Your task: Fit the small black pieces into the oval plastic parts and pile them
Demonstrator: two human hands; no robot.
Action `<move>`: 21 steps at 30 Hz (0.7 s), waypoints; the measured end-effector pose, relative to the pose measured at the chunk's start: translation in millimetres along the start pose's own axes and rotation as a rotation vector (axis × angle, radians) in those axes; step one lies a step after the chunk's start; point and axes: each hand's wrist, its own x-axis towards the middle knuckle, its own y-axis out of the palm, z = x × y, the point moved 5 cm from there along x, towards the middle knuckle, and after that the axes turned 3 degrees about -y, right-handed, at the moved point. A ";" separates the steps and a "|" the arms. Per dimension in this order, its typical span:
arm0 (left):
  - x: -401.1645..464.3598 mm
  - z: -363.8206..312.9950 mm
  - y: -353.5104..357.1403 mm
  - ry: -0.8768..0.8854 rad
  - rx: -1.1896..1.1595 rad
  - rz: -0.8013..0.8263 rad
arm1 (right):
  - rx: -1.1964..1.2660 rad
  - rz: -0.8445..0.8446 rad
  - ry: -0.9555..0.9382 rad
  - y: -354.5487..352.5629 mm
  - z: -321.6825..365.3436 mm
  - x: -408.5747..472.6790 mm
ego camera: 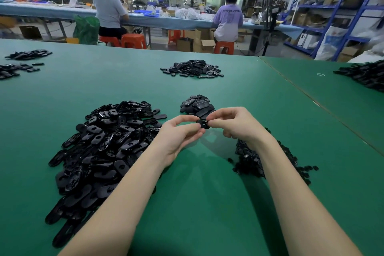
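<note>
Presently, step in hand: both hands meet above the mat [197,203], judged to be mid-fit on one oval part [203,124].
Left hand [180,133]: fingers curled, thumb and fingertips pinching the left end of the oval part.
Right hand [234,123]: fingers curled, fingertips at the part's right end; whether they hold a small piece cannot be told, the spot is covered.
Location of oval part: raised between the two hands, just near of the done pile [197,104], clear of the mat.
Handling, weight: judged very light; a fingertip pinch carries it.
Handling, stiffness: judged rigid moulded plastic, thin-walled; likely to take a press fit but not twisting.
Handling, surface: glossy, so probably slippery; grip should sit on the rim edges, not the faces.
Hold point: ends of the oval, leaving the central opening free for the insert.
Appearance, oval parts: black, shiny, elongated with rounded ends, a hole or recess in each; some lie hollow side up, showing ribs.
Stock pile [99,147]: large, loose, left of the arms.
Small pieces [259,160]: dark heap on the right, partly under the right forearm.
Done pile: small, far of the hands.
</note>
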 end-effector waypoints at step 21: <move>-0.5 3.4 3.9 0.036 0.029 0.035 | -0.054 -0.025 0.083 1.1 -4.3 1.9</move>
